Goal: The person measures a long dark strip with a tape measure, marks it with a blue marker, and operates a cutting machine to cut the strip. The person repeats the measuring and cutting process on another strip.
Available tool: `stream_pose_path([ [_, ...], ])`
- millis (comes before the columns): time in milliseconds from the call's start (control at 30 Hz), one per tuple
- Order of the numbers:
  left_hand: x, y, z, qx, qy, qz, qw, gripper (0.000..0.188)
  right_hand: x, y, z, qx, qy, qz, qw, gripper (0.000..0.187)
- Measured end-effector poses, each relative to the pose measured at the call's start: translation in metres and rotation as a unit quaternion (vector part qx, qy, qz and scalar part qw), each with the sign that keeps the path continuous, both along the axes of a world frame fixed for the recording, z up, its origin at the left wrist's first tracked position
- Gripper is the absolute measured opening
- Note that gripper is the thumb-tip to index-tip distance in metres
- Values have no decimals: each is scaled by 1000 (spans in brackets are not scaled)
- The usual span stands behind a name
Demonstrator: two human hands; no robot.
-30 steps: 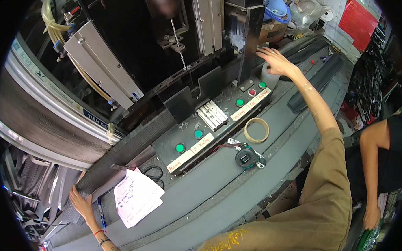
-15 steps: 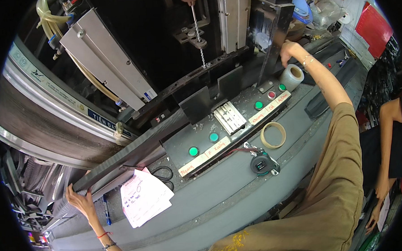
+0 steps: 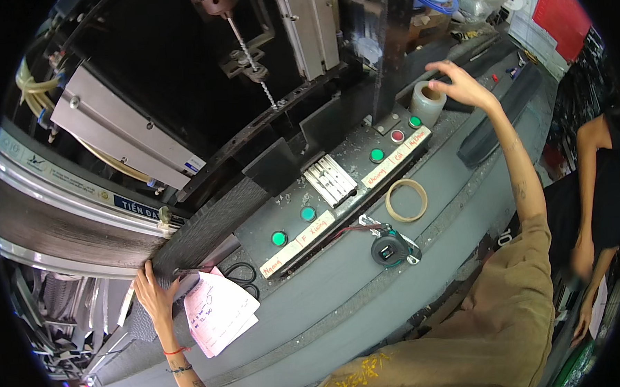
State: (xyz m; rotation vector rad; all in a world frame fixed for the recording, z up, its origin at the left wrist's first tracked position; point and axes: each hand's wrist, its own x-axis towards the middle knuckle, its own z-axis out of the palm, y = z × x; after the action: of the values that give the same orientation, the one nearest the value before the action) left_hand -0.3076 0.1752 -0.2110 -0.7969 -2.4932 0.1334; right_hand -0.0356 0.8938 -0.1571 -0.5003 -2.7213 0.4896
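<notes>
A long dark grey ribbed slat [image 3: 218, 228] lies slanted along the back of the control panel, its far part hidden behind black plates [image 3: 331, 125]. My left hand [image 3: 154, 297] is closed on its near left end, thumb toward me. My right hand [image 3: 466, 88] hovers at the far right, fingers stretched and apart, holding nothing. Just beneath its fingertips stands a roll of clear film [image 3: 428, 107]. Above the panel hangs a drill bit [image 3: 249, 56] in a chuck [image 3: 213, 1].
Green and red buttons line the panel [image 3: 269, 219]. On the grey bench [image 3: 314, 297] lie pink and white papers [image 3: 218, 311], black scissors handles [image 3: 243, 276], a tape measure [image 3: 390, 249] and a tape ring [image 3: 391, 202]. Another person's arm [image 3: 586, 181] shows at right.
My right hand has opened and come away from the slat's far end, now above the film roll. The slat's left end and my left hand have shifted right in view; the view itself moved too.
</notes>
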Motion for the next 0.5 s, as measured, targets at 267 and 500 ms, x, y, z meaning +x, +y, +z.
stream_pose_path([
  [267,1,24,-3,-16,18,-25,999,101,47,-89,-18,-106,-1,10,994,39],
  [500,10,29,-7,13,9,-22,1000,100,43,-147,-20,-149,49,72,985,34],
])
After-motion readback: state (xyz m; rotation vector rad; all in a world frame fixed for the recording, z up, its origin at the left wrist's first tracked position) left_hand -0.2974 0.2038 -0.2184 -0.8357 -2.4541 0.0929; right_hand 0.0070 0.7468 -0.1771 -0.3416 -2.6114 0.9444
